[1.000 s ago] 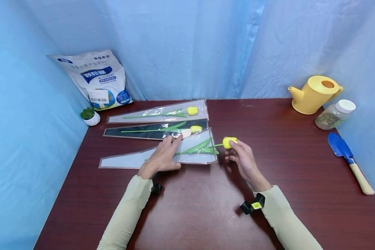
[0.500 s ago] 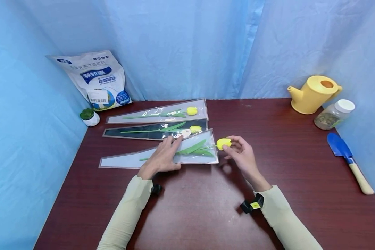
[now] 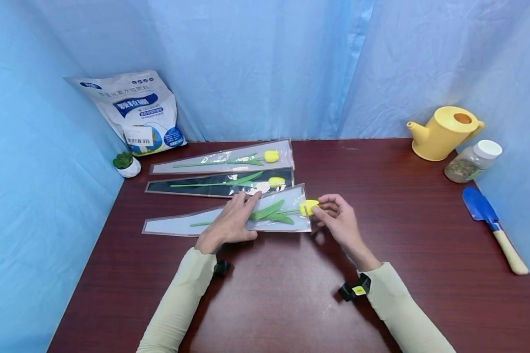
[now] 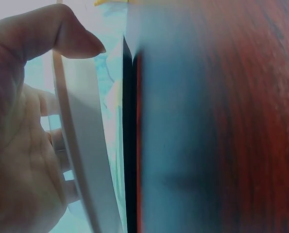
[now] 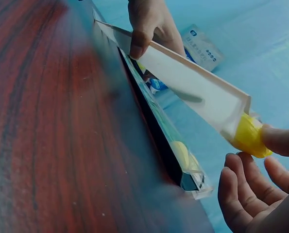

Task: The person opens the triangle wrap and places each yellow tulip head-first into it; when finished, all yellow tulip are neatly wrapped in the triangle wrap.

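Observation:
In the head view my right hand [image 3: 343,224] pinches the bloom of a yellow tulip [image 3: 306,207] between thumb and index finger; its other fingers are loosely curled. Stem, leaves and most of the bloom lie inside a clear-fronted, white-backed flower sleeve [image 3: 165,226], at its wide end. My left hand [image 3: 228,220] grips this sleeve across its middle, thumb at the near edge and fingers at the far edge. From the right wrist, the sleeve's pale back [image 5: 197,90] shows tilted up from the table. The left wrist view has the left thumb [image 4: 81,41] bent beside the sleeve.
Behind lie two flat sleeves with yellow tulips, one black-backed [image 3: 159,187] and one pale [image 3: 163,168]. A fertilizer bag [image 3: 145,115] and small potted succulent [image 3: 129,169] stand back left. At right are a yellow watering can [image 3: 441,137], a lidded jar [image 3: 465,169] and a blue trowel [image 3: 481,206].
My right hand has moved left, sliding the tulip deeper into the sleeve, so the leaves and most of the bloom are now inside. The left hand has stayed nearly still.

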Demonstrator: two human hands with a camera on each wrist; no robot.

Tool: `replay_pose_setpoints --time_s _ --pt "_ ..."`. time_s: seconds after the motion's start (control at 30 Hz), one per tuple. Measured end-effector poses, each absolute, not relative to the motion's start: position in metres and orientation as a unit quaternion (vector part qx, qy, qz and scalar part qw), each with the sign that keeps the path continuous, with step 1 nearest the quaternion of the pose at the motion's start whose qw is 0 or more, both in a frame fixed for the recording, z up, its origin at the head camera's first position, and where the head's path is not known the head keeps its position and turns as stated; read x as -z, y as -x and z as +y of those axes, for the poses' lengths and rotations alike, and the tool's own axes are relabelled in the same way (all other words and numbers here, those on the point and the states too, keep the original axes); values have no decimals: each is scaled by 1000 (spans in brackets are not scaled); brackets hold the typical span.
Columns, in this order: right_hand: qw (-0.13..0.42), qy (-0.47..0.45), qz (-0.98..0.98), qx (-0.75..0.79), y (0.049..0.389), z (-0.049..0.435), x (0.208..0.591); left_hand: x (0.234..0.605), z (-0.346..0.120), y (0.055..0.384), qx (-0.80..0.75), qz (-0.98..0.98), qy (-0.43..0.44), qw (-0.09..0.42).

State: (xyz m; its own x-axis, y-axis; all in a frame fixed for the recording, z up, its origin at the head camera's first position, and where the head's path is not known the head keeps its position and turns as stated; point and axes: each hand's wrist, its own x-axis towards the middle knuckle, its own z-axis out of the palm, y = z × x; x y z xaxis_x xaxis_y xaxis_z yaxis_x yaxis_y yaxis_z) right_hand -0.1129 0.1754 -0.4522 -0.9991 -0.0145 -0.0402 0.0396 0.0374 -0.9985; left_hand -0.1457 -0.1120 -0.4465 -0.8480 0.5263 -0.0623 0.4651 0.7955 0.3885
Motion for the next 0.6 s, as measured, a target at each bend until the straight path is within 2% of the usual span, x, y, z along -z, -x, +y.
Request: replay_pose_setpoints --time_s 0.6 --pt "23 31 758 651 108 165 461 446 -114 146 -175 947 -258 81"
